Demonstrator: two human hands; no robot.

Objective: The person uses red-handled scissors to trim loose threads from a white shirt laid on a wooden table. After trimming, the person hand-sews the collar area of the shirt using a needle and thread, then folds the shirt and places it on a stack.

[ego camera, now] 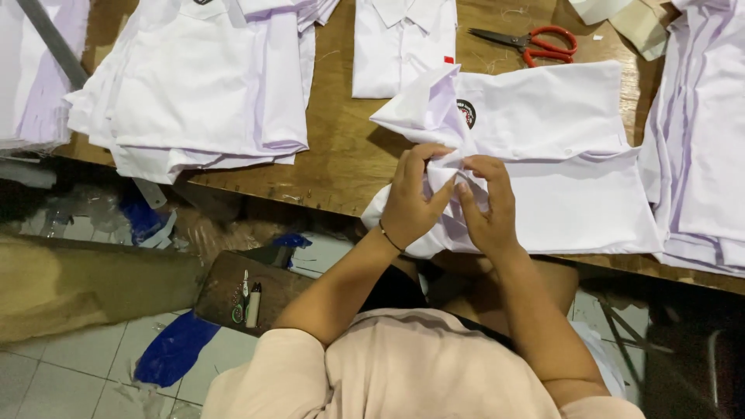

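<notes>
- I see my left hand [410, 203] and right hand [487, 206] pinching bunched cloth of a white shirt [559, 155] with their fingers [434, 152].
- Red scissors [535, 43] lie on the wooden tabletop [341, 147], near a stack of folded shirts [202, 85].

A garment workshop: stacks of folded white shirts [202, 85] at 10 and 3 o'clock on a worn wooden worktable [341, 147], red-handled scissors [535, 43] at 1 o'clock.

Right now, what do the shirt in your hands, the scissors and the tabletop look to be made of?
White shirt: thin matte woven cloth; it creases and bunches between both hands. Scissors: dark metal blades, glossy red handles, probably plastic. Tabletop: brown board, likely plywood, dull and scuffed.
</notes>
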